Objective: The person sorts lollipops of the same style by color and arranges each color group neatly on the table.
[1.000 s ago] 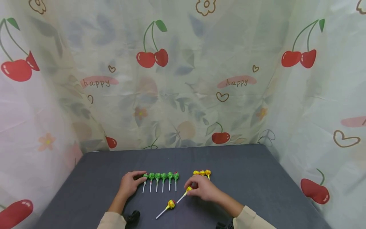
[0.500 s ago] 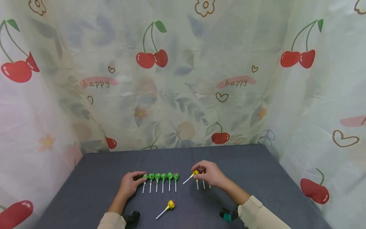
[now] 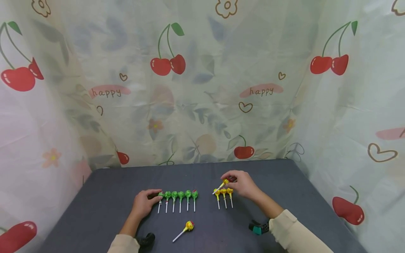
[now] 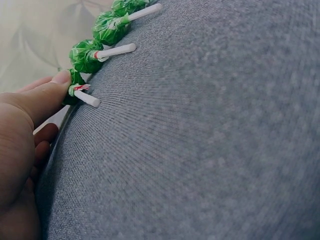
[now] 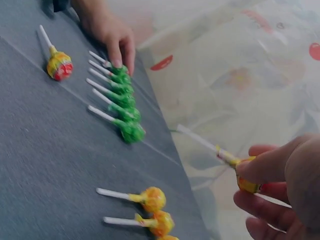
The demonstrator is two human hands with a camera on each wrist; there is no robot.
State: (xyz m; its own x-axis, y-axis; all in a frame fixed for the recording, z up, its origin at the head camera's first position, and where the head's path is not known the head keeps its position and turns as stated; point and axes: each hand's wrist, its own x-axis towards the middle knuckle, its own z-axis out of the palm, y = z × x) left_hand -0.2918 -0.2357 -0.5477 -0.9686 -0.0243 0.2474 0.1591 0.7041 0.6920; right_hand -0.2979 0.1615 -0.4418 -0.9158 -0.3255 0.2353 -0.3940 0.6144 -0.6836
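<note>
My left hand (image 3: 145, 205) pinches the head of the leftmost green lollipop (image 4: 75, 77) between thumb and forefinger. That lollipop lies at the end of a row of several green lollipops (image 3: 181, 194), sticks toward me. In my right hand (image 3: 243, 184) a yellow lollipop (image 5: 231, 159) is pinched by its wrapped head, partly hidden by the fingers, its stick slanting down to the left. Directly below it, three yellow lollipops (image 3: 223, 191) lie side by side on the table. Another yellow lollipop (image 3: 189, 226), with some red on its wrapper, lies slanted nearer to me, between the hands.
A dark grey cloth covers the table (image 3: 269, 196). Behind and on both sides hangs a pale curtain (image 3: 202, 116) printed with cherries. A black strap (image 3: 147, 240) shows at the left wrist, and a black and teal device (image 3: 259, 228) at the right.
My right hand has carried its yellow lollipop away from me and to the right, from near the loose one to above the yellow row. The left hand has stayed put.
</note>
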